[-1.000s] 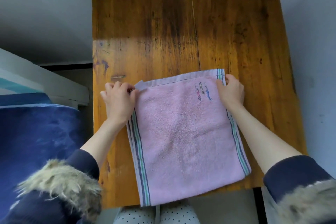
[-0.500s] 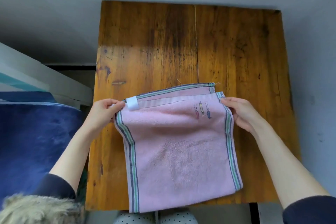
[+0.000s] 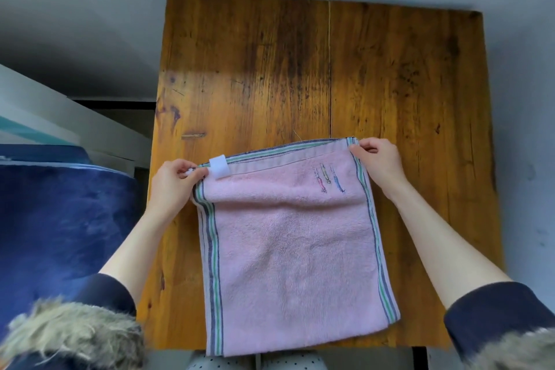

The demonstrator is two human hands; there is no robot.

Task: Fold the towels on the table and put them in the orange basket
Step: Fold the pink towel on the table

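Observation:
A pink towel (image 3: 294, 249) with green and blue striped edges lies on the near half of the wooden table (image 3: 300, 69). Its near end hangs over the table's front edge. My left hand (image 3: 174, 183) pinches the towel's far left corner, beside a white label. My right hand (image 3: 375, 162) pinches the far right corner. Both corners are lifted off the table, and the far end sags in a soft fold below them. No orange basket is in view.
A dark blue soft surface (image 3: 60, 234) sits to the left of the table, with a white ledge (image 3: 60, 123) behind it. Grey floor surrounds the table. The far half of the tabletop shows bare wood.
Both hands have lifted the towel's far corners off the table. A striped under-layer and the white label now show along the raised far edge.

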